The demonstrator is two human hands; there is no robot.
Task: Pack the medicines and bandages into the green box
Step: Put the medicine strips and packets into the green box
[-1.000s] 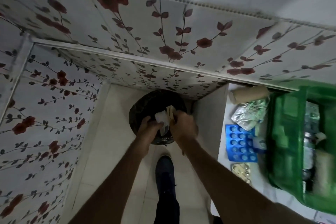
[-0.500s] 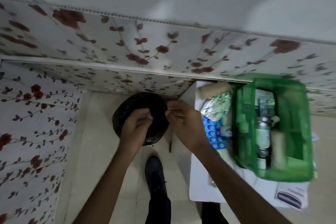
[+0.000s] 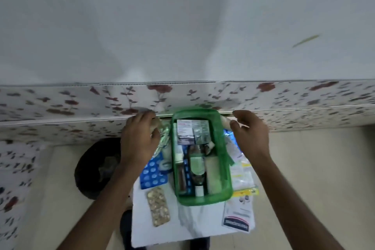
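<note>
The green box [image 3: 203,201] stands on a small white table [image 3: 162,233] against the flowered wall. Inside it are medicine cartons [image 3: 183,130], a bottle [image 3: 196,164] and a pale bandage roll [image 3: 213,174]. My left hand [image 3: 140,140] is at the box's left side, fingers curled over a beige bandage roll [image 3: 156,123] and silver foil strips [image 3: 164,138]. My right hand [image 3: 249,136] hovers at the box's right side with fingers apart, its thumb close to a white roll [image 3: 225,123]. A blue blister pack [image 3: 152,174] and a gold blister strip [image 3: 158,206] lie left of the box.
Paper leaflets and sachets [image 3: 238,217] lie under and to the right of the box. A black bin [image 3: 95,168] stands on the floor left of the table. The wall runs right behind the box. My shoe [image 3: 125,227] shows below the table's edge.
Both hands have left the black bin and moved right to either side of the green box. The view has swung right, so the box is now centred.
</note>
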